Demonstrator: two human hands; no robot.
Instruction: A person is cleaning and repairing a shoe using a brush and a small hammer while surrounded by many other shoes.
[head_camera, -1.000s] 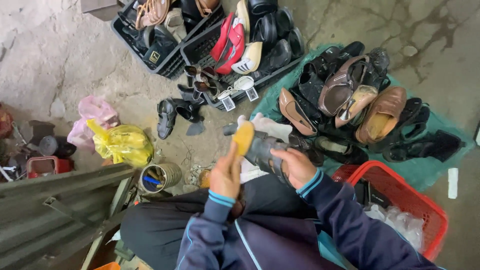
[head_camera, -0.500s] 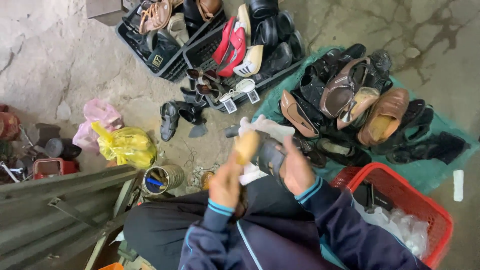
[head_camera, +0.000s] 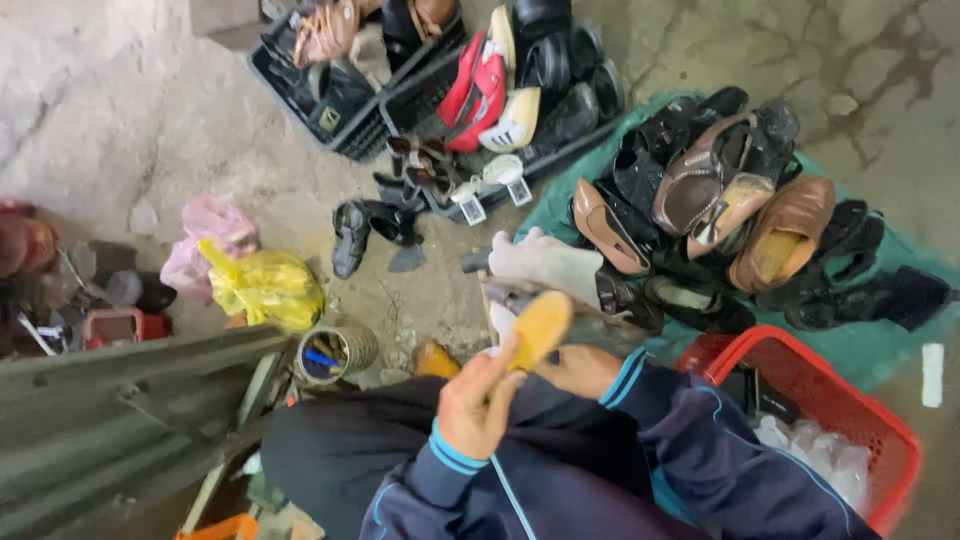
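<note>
We see our left hand curled around a tan oval brush or sole-like piece, fingers closed on its lower end so that it stands tilted up above our lap. Our right hand sits just beside it, closed on the dark grey shoe that lies across our knees; how tightly the fingers wrap it we cannot tell, since the shoe and the tan piece hide them. Both sleeves are dark blue with light blue cuffs.

Just beyond the shoe a white cloth lies on the concrete floor. To the right a green sheet carries a heap of brown and black shoes. A red basket with clear plastic in it stands near our right elbow. Farther off, black crates hold more footwear, with 1 red shoe among them. On the left a yellow bag rests against a pink bag, and a small tin stands near our left knee.
</note>
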